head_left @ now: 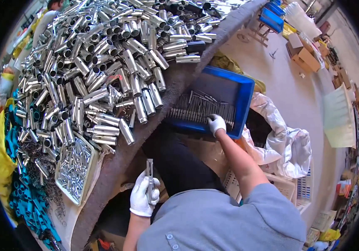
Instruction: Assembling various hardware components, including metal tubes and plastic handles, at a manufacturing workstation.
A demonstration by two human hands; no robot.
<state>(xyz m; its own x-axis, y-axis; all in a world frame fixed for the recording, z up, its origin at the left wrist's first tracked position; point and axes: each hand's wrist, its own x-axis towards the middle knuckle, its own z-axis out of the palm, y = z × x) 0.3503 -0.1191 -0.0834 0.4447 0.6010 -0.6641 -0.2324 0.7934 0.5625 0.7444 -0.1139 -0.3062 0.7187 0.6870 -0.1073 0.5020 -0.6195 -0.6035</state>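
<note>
My left hand, in a white glove, is closed around a slotted silver metal tube held upright above my lap. My right hand, also gloved in white with darkened fingertips, reaches into a blue plastic bin. Its fingers are bent together over a row of thin metal rods lying side by side in the bin. Whatever lies between those fingertips is too small to make out. On the table to the left is a large heap of silver metal tubes, many with slots or holes.
A tray of small metal parts sits by the table edge, with teal tubular parts beyond it. White sacking and a white plastic crate are at my right. Farther off stands an open cardboard box.
</note>
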